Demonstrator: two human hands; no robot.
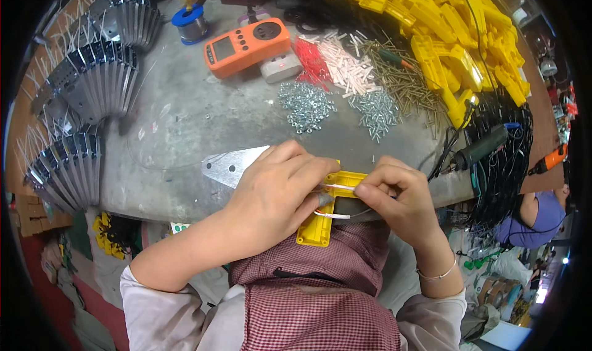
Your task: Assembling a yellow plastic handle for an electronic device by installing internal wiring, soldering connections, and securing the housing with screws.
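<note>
At the table's near edge my left hand (277,194) is closed round a yellow plastic handle shell (316,232), its open, ribbed side up. A flat silver metal plate (225,167) with round holes sticks out to the left from beneath that hand. Two thin wires in white sleeves cross the shell; the lower white sleeve (336,216) lies across its stem. My right hand (401,197) pinches the end of the upper white sleeve (340,187) between thumb and forefinger, over the shell's right arm. My left fingers hide where plate and shell meet.
Beyond my hands lie piles of nuts (305,107), short screws (376,113), long brass-coloured screws (410,82) and white sleeves (345,61). An orange meter (246,47) and solder spool (190,25) stand farther back. Yellow shells (456,36) heap at right; fanned metal plates (68,169) line the left.
</note>
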